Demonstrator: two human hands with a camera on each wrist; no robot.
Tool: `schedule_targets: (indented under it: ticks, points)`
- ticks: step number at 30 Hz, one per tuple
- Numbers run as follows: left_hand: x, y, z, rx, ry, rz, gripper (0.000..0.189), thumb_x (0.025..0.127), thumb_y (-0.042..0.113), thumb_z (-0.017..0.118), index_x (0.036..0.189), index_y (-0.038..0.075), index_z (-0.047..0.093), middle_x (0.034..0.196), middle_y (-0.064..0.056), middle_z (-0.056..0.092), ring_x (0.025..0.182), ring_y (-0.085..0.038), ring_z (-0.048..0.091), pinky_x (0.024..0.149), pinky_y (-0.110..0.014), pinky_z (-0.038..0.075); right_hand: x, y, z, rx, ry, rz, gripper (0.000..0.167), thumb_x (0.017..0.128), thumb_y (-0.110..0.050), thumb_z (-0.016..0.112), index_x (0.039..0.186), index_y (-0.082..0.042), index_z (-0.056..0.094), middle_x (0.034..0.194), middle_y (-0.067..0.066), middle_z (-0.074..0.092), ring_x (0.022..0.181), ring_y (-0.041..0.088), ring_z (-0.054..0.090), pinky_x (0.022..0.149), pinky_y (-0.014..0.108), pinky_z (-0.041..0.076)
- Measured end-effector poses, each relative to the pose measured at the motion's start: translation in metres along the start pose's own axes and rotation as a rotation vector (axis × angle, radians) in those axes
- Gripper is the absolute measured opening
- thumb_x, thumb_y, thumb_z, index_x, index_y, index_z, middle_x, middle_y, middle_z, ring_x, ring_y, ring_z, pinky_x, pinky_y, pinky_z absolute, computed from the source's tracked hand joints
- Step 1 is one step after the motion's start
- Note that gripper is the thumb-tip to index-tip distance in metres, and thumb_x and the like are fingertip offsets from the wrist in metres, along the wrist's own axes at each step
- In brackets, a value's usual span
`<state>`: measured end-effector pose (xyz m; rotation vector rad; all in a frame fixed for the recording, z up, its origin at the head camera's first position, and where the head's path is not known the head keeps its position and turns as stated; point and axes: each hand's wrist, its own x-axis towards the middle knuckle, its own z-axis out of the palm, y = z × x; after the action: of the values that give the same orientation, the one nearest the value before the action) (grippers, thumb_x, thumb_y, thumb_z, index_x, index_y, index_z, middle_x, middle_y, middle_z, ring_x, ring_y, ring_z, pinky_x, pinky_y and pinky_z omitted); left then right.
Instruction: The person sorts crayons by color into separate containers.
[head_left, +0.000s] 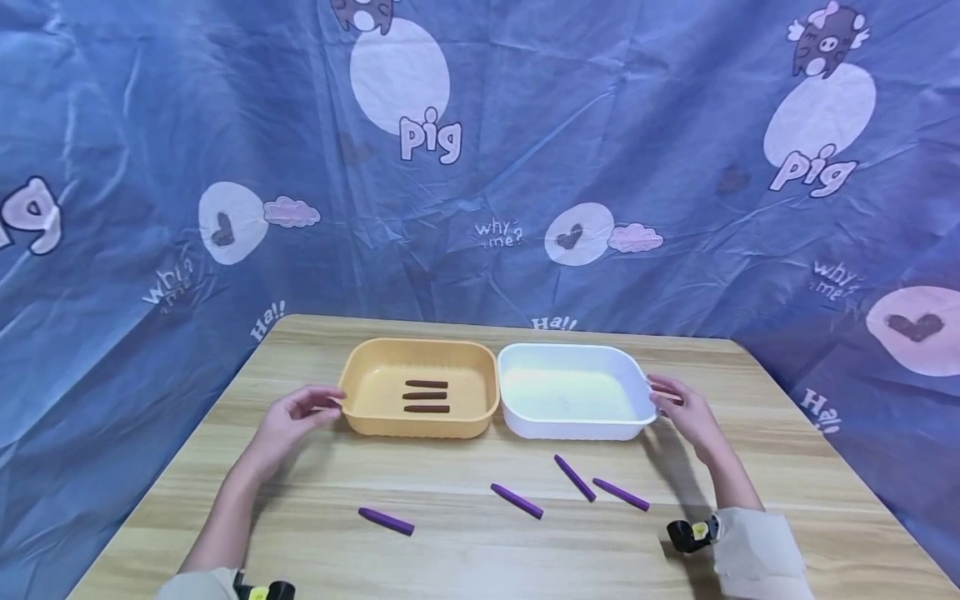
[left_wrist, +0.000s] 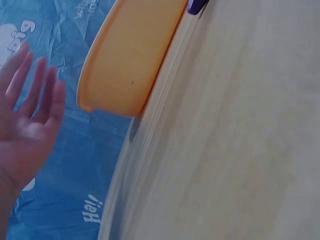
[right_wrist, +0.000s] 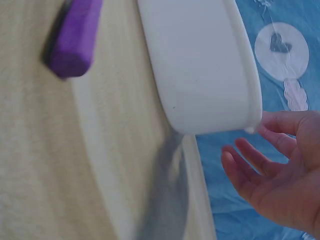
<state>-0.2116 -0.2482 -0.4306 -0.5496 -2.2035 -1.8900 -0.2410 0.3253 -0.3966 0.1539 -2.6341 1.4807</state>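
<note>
An orange-yellow plastic tray [head_left: 420, 427] stands at the back of the table, with three brown crayons [head_left: 426, 396] lying side by side in it. Beside it on the right is a white plastic tray [head_left: 573, 429] with nothing in it. At the orange tray's left end is my left hand [head_left: 296, 415]; its fingers [left_wrist: 35, 92] are loosely extended, and the left wrist view shows a gap to the tray. My right hand [head_left: 684, 412] has its fingertips at the right rim of the white tray, fingers relaxed. Several purple crayons [head_left: 517, 501] lie scattered in front of the trays.
The wood-grain table [head_left: 480, 558] has a blue printed cloth [head_left: 480, 167] hanging behind it and at its sides. A purple crayon [head_left: 386, 521] lies alone toward the left. Each wrist carries a small black camera [head_left: 692, 535].
</note>
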Motion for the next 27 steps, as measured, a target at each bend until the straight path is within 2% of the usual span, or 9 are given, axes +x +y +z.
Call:
schedule_targets:
  ticks: [2,3,6,10,13,16,21,24,27]
  points:
    - [-0.005,0.015,0.008,0.054,-0.124,-0.029,0.033,0.084,0.012,0.067,0.112,-0.004,0.059,0.105,-0.026,0.059,0.092,-0.018,0.059,0.077,-0.023,0.047,-0.002,0.005,0.0,0.096,-0.025,0.031,0.048,0.097,-0.013,0.045,0.136,0.011,0.03,0.13,0.036,0.036,0.088,-0.009,0.048,0.081,0.023,0.046]
    - [-0.006,0.018,0.011,0.064,-0.179,-0.046,0.033,0.083,0.01,0.066,0.112,-0.004,0.059,0.105,-0.026,0.059,0.092,-0.02,0.059,0.077,-0.024,0.047,-0.003,0.006,0.0,0.132,-0.034,0.043,0.05,0.098,-0.014,0.043,0.138,0.011,0.026,0.132,0.037,0.033,0.089,-0.01,0.048,0.082,0.022,0.046]
    - [-0.01,0.021,0.018,0.071,-0.337,-0.076,0.032,0.084,0.005,0.064,0.114,-0.004,0.058,0.106,-0.025,0.058,0.094,-0.027,0.058,0.079,-0.026,0.047,-0.005,0.011,0.001,0.217,-0.059,0.062,0.052,0.099,-0.014,0.04,0.139,0.012,0.02,0.134,0.038,0.028,0.09,-0.009,0.049,0.083,0.021,0.045]
    - [-0.015,0.016,0.024,0.08,-0.489,-0.039,0.032,0.083,0.002,0.064,0.115,-0.003,0.058,0.106,-0.022,0.059,0.093,-0.031,0.057,0.079,-0.029,0.048,-0.006,0.014,0.003,0.298,-0.085,0.063,0.052,0.099,-0.014,0.039,0.139,0.013,0.018,0.133,0.039,0.026,0.093,-0.004,0.053,0.083,0.021,0.045]
    - [-0.018,0.013,0.029,0.099,-0.558,-0.02,0.033,0.082,0.005,0.067,0.114,0.0,0.06,0.104,-0.017,0.061,0.093,-0.029,0.058,0.081,-0.031,0.047,-0.007,0.015,0.004,0.33,-0.092,0.061,0.053,0.099,-0.015,0.04,0.139,0.013,0.017,0.132,0.038,0.027,0.093,0.001,0.055,0.083,0.023,0.046]
    - [-0.02,0.011,0.033,0.118,-0.62,-0.031,0.035,0.08,0.01,0.07,0.113,0.003,0.061,0.104,-0.012,0.062,0.092,-0.025,0.058,0.081,-0.032,0.047,-0.007,0.016,0.004,0.346,-0.09,0.065,0.054,0.099,-0.015,0.04,0.14,0.012,0.017,0.13,0.032,0.032,0.094,0.002,0.055,0.083,0.024,0.046]
    - [-0.024,0.008,0.037,0.132,-0.738,-0.054,0.037,0.078,0.015,0.072,0.112,0.004,0.063,0.104,-0.007,0.063,0.088,-0.022,0.057,0.077,-0.031,0.047,-0.007,0.017,0.004,0.404,-0.094,0.074,0.055,0.098,-0.013,0.043,0.14,0.012,0.016,0.117,0.009,0.048,0.094,0.002,0.055,0.084,0.024,0.046]
    - [-0.026,0.007,0.037,0.151,-0.768,-0.068,0.036,0.077,0.016,0.072,0.111,0.006,0.065,0.102,-0.003,0.063,0.086,-0.019,0.056,0.075,-0.029,0.045,-0.007,0.017,0.005,0.438,-0.096,0.071,0.056,0.098,-0.012,0.044,0.139,0.012,0.016,0.11,-0.002,0.05,0.094,0.002,0.055,0.084,0.024,0.046]
    - [-0.027,0.007,0.038,0.169,-0.776,-0.069,0.033,0.076,0.015,0.072,0.108,0.009,0.066,0.098,-0.001,0.062,0.085,-0.018,0.055,0.073,-0.029,0.045,-0.008,0.018,0.005,0.461,-0.095,0.068,0.056,0.097,-0.012,0.045,0.139,0.012,0.017,0.108,-0.004,0.052,0.094,0.004,0.056,0.082,0.023,0.047]
